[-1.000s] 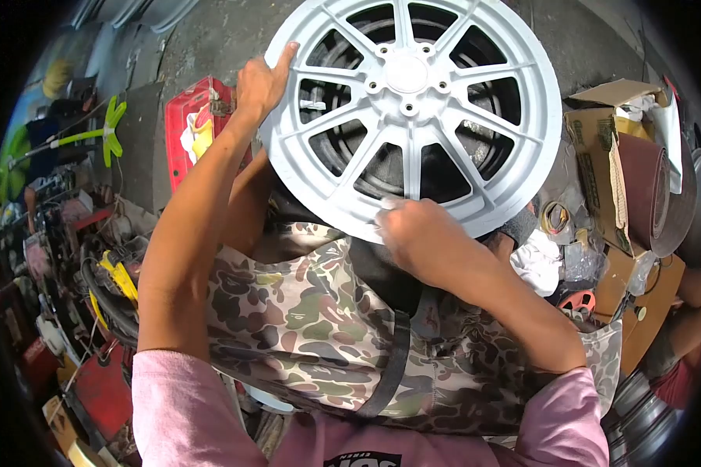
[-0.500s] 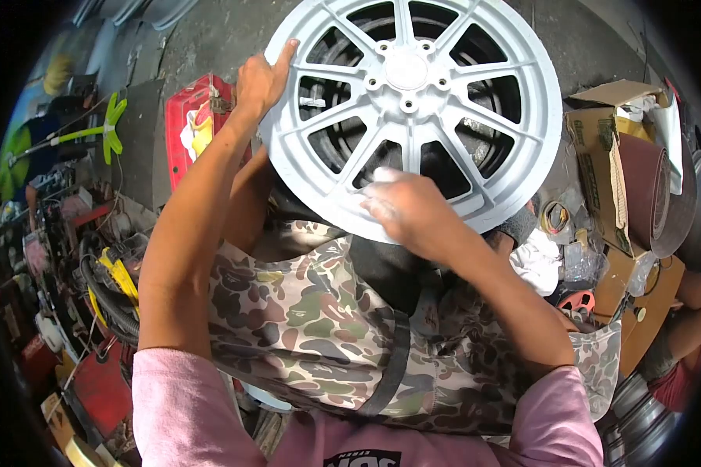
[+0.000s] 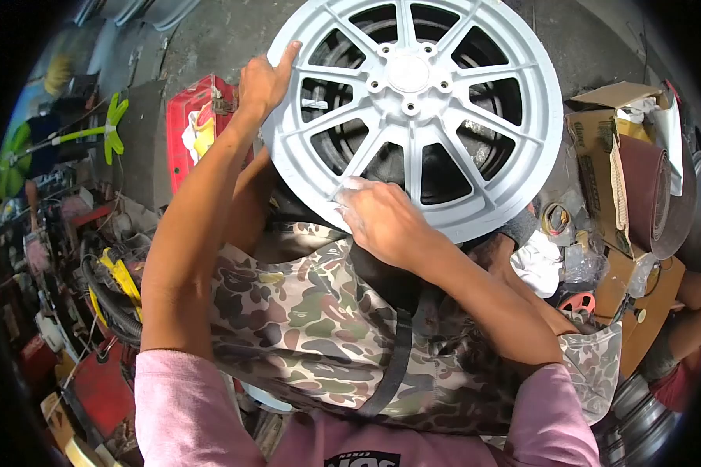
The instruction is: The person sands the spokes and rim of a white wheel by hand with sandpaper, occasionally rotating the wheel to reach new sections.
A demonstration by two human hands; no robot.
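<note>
Multi-spoke alloy wheel (image 3: 409, 72), pale grey-white, lies face toward the wearer, straight ahead, just past the camo fabric (image 3: 304, 311); what props it underneath, can't tell. L hand (image 3: 262, 87) is at the wheel's left edge: one digit laid along the lip, the others curled w/ tips out of sight, so it reads as a grasp on the outer lip. R hand (image 3: 385, 222) is on the wheel's lower-left face near a spoke's foot, fingers bent & bunched, tips whitish; can't tell if anything small is pinched under them.

Handling (judgement only): stiff all thru, prob. fairly heavy, & awkward one-handed b/c it's wide & round. Finish looks matt, maybe w/ fine dust, so grip could be a bit slippery. Not really fragile, tho the coat might scuff or chip at the lip. Best hold = outer lip at opp. sides, or fingers hooked thru the openings btwn spokes; L hand's spot is OK for steadying, less so for a lift.

Around the wheel: red case (image 3: 179, 140) to its left; cardboard box (image 3: 590, 171) & brown rolled sheet (image 3: 645, 194) to its right; white cloth (image 3: 539, 265) near its lower-right edge.
</note>
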